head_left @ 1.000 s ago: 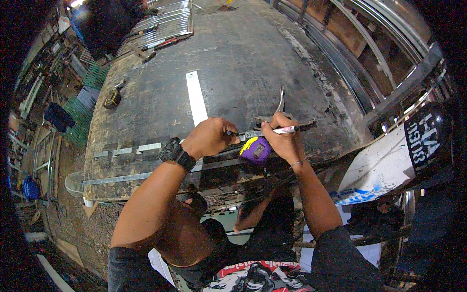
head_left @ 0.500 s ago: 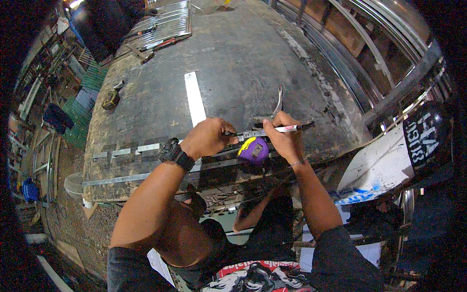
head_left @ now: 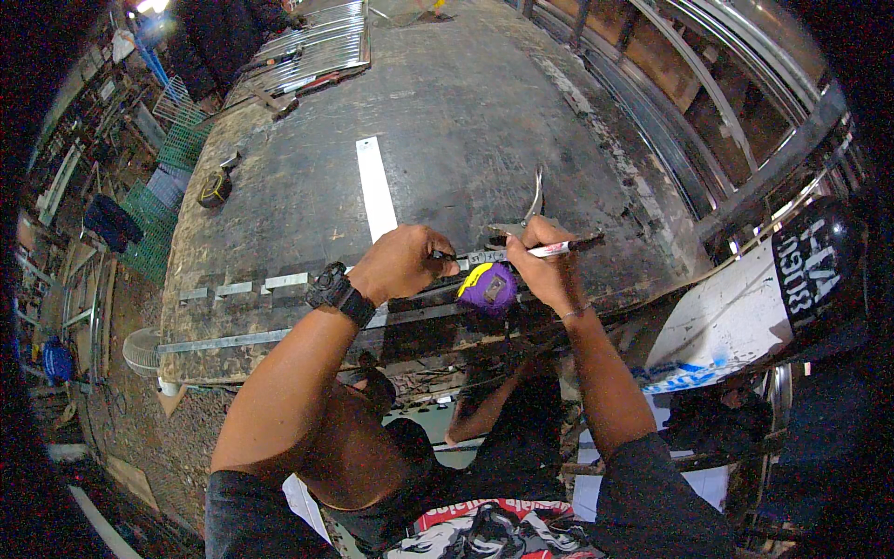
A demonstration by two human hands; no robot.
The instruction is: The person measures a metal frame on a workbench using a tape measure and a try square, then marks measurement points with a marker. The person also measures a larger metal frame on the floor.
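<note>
My right hand (head_left: 548,265) grips a white marker (head_left: 549,250), its tip end toward a light metal strip (head_left: 484,256) with dark marks along it. Curled closed, my left hand (head_left: 402,264) rests at the left part of that strip; a small dark piece shows at its fingertips, too small to name. Between the hands, on the near side of the strip, lies a purple and yellow tape measure (head_left: 488,289). Behind my right hand, a curved-handled metal tool like pliers (head_left: 535,197) lies on the dark worktable (head_left: 466,121). A white flat bar (head_left: 375,186) extends away beyond my left hand.
Short metal pieces (head_left: 234,290) and a long metal bar (head_left: 242,340) lie along the near left edge. Another tape measure (head_left: 215,189) sits at the left edge. Ribbed metal (head_left: 321,51) is at the far left. A white and black cylinder (head_left: 736,317) stands right.
My right hand and the marker have shifted very slightly downward. My left hand and the tape measure stay nearly where they were.
</note>
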